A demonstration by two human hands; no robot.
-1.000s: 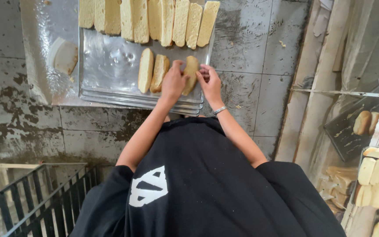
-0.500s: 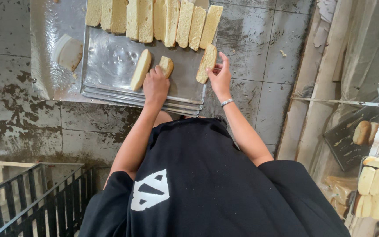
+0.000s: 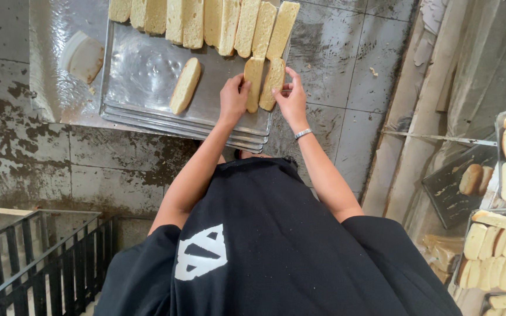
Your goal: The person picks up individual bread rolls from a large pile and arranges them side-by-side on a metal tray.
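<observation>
- Two bread slices [image 3: 263, 83] lie side by side at the tray's [image 3: 142, 70] right end, long axes pointing away from you.
- Your left hand [image 3: 233, 96] pinches one, right hand [image 3: 293, 96] the other.
- A lone slice [image 3: 185, 85] lies leftward, nearer your left hand.

Top row of bread slices [image 3: 206, 20] (upper ends) beyond the frame's top edge.

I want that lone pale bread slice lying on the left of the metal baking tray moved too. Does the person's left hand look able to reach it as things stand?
Probably yes. The left hand rests on a slice at the tray's right side, and only bare metal baking tray lies between it and the lone pale bread slice. Nothing blocks the way.
</observation>
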